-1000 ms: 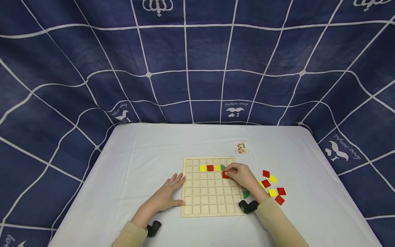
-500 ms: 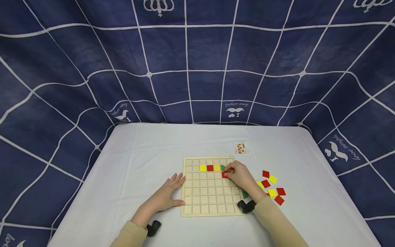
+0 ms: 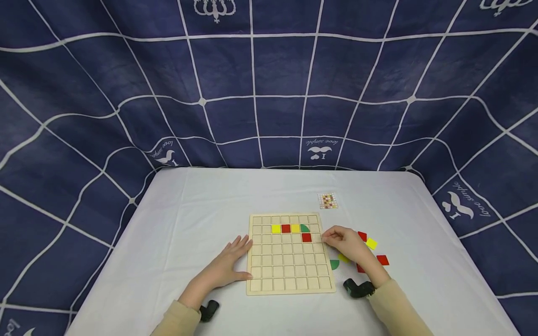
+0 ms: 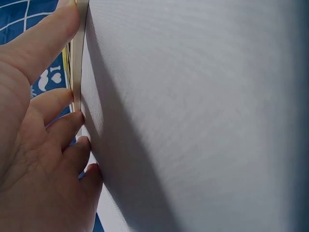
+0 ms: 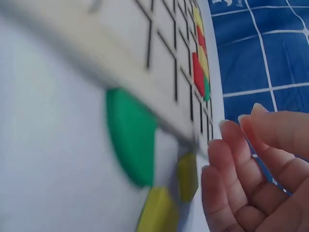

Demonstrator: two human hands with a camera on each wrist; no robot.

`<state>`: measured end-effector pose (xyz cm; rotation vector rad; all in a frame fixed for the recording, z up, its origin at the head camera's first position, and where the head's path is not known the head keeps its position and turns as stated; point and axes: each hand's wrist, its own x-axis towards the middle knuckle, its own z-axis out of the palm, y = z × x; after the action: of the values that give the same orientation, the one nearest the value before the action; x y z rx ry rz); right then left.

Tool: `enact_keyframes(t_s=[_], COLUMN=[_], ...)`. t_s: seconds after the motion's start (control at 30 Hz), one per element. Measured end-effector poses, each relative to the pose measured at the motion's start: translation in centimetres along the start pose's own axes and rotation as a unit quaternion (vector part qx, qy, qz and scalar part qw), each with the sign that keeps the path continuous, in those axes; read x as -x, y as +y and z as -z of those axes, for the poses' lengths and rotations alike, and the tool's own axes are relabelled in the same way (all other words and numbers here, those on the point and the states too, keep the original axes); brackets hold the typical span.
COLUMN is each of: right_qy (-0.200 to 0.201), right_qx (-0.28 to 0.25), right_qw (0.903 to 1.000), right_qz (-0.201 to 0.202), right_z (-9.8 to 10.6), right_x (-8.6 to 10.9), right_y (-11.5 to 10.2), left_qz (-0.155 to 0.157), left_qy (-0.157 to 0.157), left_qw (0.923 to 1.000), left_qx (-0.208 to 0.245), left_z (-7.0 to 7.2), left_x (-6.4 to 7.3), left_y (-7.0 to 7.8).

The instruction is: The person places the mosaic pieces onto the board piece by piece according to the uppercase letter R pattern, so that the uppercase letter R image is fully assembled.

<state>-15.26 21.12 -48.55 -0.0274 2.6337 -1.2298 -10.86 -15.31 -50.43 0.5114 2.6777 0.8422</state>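
A pale wooden grid board (image 3: 290, 284) lies on the white table. In its second row from the back sit a yellow square tile (image 3: 276, 228), a red tile (image 3: 286, 228), another yellow tile (image 3: 295, 228) and a green quarter-round tile (image 3: 304, 228). One red square tile (image 3: 306, 237) fills the cell below the green one. My left hand (image 3: 229, 262) rests with spread fingers and thumb against the board's left edge. Just off the right edge is my right hand (image 3: 344, 242), its fingers loosely bent; the right wrist view shows nothing between thumb and fingertips (image 5: 227, 125).
Loose red and yellow tiles lie right of the board, partly hidden by the right forearm, among them a yellow one (image 3: 371, 243) and a red one (image 3: 382, 260). A loose green quarter-round (image 3: 334, 264) touches the right edge. Behind the board lies a small pattern card (image 3: 328, 200).
My right hand has let go of the red tile, which now lies in its cell, and has moved right, off the board. The left hand has stayed put.
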Motion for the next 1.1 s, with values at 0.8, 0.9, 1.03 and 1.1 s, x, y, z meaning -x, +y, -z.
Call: enact_keyframes(t_s=[0.8, 0.9, 1.03, 1.1], right_qy=[-0.01, -0.005, -0.006, -0.009], right_qx=[0.11, 0.115, 0.117, 0.121], right_qw=[0.9939, 0.9933, 0.9931, 0.9926], right_qz=[0.005, 0.004, 0.004, 0.003], right_z=[-0.2, -0.4, -0.6, -0.6], right_x=[4.0, 4.2, 4.3, 4.4], right_y=[1.3, 1.1, 0.8, 0.7], left_qz=[-0.004, -0.005, -0.006, -0.005], left_qy=[0.003, 0.002, 0.004, 0.004], left_qw=[1.0, 0.9999, 1.0, 1.0], left_qx=[0.008, 0.009, 0.005, 0.004], left_z=[-0.1, 0.0, 0.0, -0.1], left_x=[0.1, 0.1, 0.1, 0.1], left_y=[0.2, 0.2, 0.1, 0.1])
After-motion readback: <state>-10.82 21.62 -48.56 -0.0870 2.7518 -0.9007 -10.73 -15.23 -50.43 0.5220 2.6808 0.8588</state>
